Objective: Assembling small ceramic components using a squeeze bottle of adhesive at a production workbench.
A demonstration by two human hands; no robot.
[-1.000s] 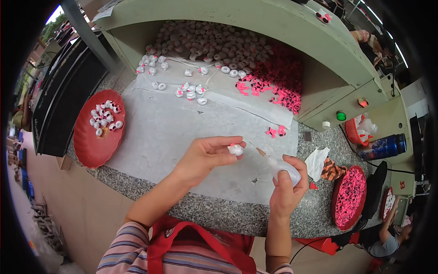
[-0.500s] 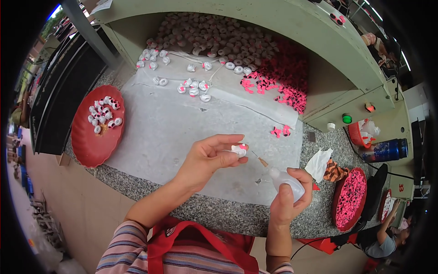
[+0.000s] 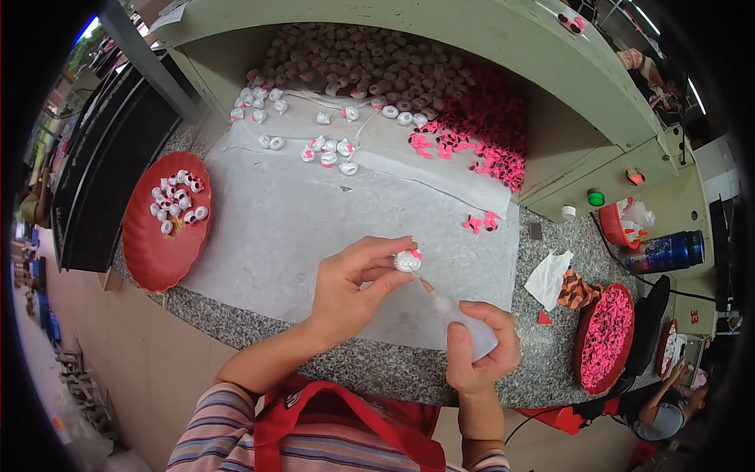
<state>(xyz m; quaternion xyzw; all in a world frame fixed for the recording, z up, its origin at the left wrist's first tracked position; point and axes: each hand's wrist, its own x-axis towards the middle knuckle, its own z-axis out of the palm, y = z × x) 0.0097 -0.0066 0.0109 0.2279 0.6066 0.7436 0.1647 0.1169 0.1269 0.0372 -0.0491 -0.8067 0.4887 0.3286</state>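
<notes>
Between the thumb and fingers of my left hand (image 3: 355, 279) is a small white figurine head (image 3: 407, 260) with pink patches. My right hand (image 3: 486, 346) is wrapped round a translucent squeeze bottle (image 3: 474, 330). From the bottle's tan tip a thin needle (image 3: 417, 277) reaches up to the lower side of the white piece; whether it touches is too small to tell. Both hands are over the white sheet (image 3: 291, 228) on the granite bench. Ahead of them lies a cluster of similar white pieces (image 3: 329, 149), and two or three pink-and-black bits (image 3: 480, 223) lie to the right.
Left stands a red scalloped dish (image 3: 161, 244) of white pieces. A red dish (image 3: 583, 346) of pink-and-black bits sits at right, near a crumpled white cloth (image 3: 546, 281) and a blue can (image 3: 664, 253). Piles fill the green cabinet (image 3: 605, 110). Another person (image 3: 664, 409) is at far right.
My right hand has brought the bottle left, so its needle now meets or nearly meets the white piece. My left hand has turned that piece slightly. The whole view has shifted a little.
</notes>
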